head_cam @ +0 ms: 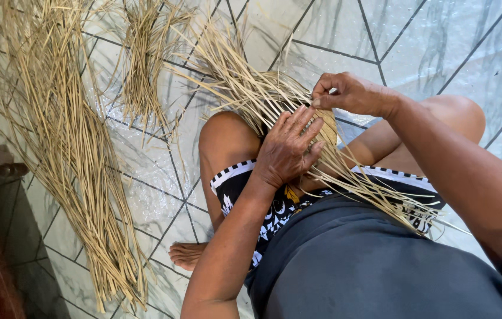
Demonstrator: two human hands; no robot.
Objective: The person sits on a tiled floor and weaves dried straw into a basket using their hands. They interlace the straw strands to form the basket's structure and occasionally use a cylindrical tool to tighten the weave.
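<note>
Both hands (289,150) on woven straw (262,97)

Person, seen from a head camera.

- Top (345,266): plain dark grey cloth, no print, smooth with few folds; covers the trunk in the lower middle of the view. A bit of the same dark cloth shows at the right arm near the bottom right corner.
- Shorts (274,215): black with white floral or leaf pattern; hem trimmed with a band of small black and white checks, seen on both legs.
- Arms: bare from above the elbow down; no watch, band or bracelet in sight.
- Left hand (286,153), right hand (351,94): bare, no gloves; no rings to be made out.
- Legs: bare below the shorts.
- Foot (187,254): bare, no shoe or sandal.
</note>
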